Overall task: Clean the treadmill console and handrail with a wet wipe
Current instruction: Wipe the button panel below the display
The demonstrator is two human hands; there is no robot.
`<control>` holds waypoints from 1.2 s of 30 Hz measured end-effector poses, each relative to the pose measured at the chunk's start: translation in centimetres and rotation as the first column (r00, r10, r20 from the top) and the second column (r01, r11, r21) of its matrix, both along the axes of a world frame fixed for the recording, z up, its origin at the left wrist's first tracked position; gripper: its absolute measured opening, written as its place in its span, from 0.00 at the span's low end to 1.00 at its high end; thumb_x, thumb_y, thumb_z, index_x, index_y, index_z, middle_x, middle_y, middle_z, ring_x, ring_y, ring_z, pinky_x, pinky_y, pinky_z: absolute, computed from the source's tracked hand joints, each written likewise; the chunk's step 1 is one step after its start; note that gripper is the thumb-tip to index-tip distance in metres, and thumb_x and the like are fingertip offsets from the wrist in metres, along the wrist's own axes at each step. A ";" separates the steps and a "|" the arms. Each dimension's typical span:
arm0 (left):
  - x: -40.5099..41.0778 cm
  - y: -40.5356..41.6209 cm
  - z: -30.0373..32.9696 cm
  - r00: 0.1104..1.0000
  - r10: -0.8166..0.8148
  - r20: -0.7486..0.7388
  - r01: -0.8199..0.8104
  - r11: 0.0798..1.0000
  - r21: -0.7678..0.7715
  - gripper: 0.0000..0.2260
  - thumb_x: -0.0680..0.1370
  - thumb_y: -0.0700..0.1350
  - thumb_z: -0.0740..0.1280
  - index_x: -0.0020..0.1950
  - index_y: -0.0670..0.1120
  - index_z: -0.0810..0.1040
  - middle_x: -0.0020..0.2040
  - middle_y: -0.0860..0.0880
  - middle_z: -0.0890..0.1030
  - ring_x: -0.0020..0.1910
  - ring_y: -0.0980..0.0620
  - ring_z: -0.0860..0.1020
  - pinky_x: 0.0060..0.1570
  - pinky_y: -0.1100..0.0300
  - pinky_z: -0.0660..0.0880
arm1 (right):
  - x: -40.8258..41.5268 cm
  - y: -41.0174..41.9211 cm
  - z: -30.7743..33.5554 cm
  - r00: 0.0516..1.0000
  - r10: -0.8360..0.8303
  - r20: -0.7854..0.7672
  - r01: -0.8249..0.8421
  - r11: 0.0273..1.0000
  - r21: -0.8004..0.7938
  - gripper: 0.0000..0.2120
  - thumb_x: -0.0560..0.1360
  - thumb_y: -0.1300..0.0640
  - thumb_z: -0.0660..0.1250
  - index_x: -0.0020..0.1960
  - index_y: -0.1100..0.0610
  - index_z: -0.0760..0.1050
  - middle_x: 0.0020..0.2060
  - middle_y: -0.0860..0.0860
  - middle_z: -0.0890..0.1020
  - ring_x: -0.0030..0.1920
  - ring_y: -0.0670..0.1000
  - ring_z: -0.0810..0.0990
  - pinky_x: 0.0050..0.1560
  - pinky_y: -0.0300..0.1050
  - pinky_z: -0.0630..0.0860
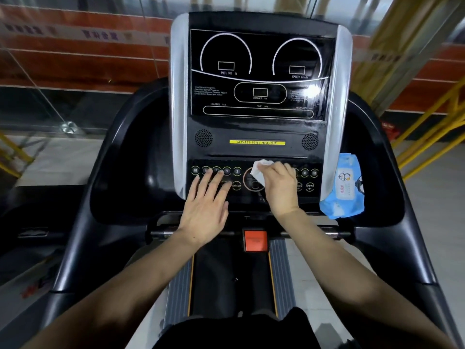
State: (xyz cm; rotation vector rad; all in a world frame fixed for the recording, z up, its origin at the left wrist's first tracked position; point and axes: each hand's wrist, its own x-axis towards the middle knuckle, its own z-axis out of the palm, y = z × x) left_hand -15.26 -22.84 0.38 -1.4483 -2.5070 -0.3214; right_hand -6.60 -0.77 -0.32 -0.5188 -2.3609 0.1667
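Wet wipe (259, 171) is sitting bunched under curled right-hand fingers (270, 170), pressed onto the button panel near the big round centre button (253, 183) of the treadmill console (256, 122). Right hand (280, 190) is gripping it, wrist angling down toward the red stop tab (255, 240). Left hand (207, 210) is lying flat, fingers straight and spread, tips touching the left number buttons (216, 170). Blue wipe pack (344, 186) is resting in the right-side tray, just beside the console's silver edge. Black handrail (110, 152) is curving round both sides.
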 end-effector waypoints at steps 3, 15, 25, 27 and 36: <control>0.3 0.1 0.0 1.000 -0.013 0.012 0.013 1.000 0.010 0.23 0.83 0.49 0.60 0.79 0.46 0.67 0.82 0.42 0.64 0.83 0.39 0.56 0.81 0.39 0.54 | 2.4 -2.0 -2.6 0.992 0.109 0.060 -0.113 0.990 0.082 0.18 0.71 0.71 0.71 0.56 0.56 0.84 0.43 0.51 0.81 0.41 0.58 0.75 0.44 0.53 0.75; 0.3 -0.8 -0.7 1.000 0.000 0.029 -0.001 0.999 0.035 0.25 0.81 0.47 0.63 0.78 0.46 0.68 0.82 0.42 0.65 0.83 0.39 0.57 0.81 0.39 0.54 | 0.3 -2.5 -0.5 0.995 0.076 0.063 -0.079 0.996 0.043 0.18 0.69 0.72 0.74 0.55 0.57 0.84 0.42 0.53 0.80 0.40 0.58 0.75 0.45 0.53 0.74; -0.4 -1.1 -0.4 0.999 0.030 0.036 -0.031 0.999 0.040 0.24 0.82 0.47 0.62 0.78 0.46 0.68 0.83 0.42 0.62 0.84 0.39 0.54 0.81 0.38 0.54 | -2.0 -1.4 2.5 0.996 0.046 0.077 -0.048 0.998 0.027 0.18 0.67 0.72 0.73 0.54 0.56 0.84 0.40 0.52 0.79 0.39 0.58 0.75 0.45 0.54 0.74; -0.3 -1.1 -0.5 0.999 0.025 0.033 -0.026 0.999 0.036 0.24 0.82 0.47 0.61 0.78 0.45 0.68 0.83 0.42 0.62 0.84 0.39 0.54 0.81 0.38 0.54 | -1.7 -2.4 1.9 0.995 0.059 0.083 -0.061 0.998 0.026 0.17 0.67 0.71 0.73 0.54 0.57 0.84 0.41 0.53 0.79 0.39 0.58 0.76 0.45 0.53 0.75; -0.7 -1.6 -0.5 0.998 0.056 0.035 -0.057 0.998 0.034 0.24 0.82 0.48 0.62 0.79 0.46 0.68 0.82 0.42 0.63 0.84 0.38 0.55 0.81 0.38 0.54 | -1.3 -2.4 2.0 0.978 0.138 0.155 -0.151 0.986 0.074 0.15 0.69 0.66 0.69 0.53 0.56 0.84 0.41 0.53 0.80 0.41 0.59 0.77 0.46 0.52 0.74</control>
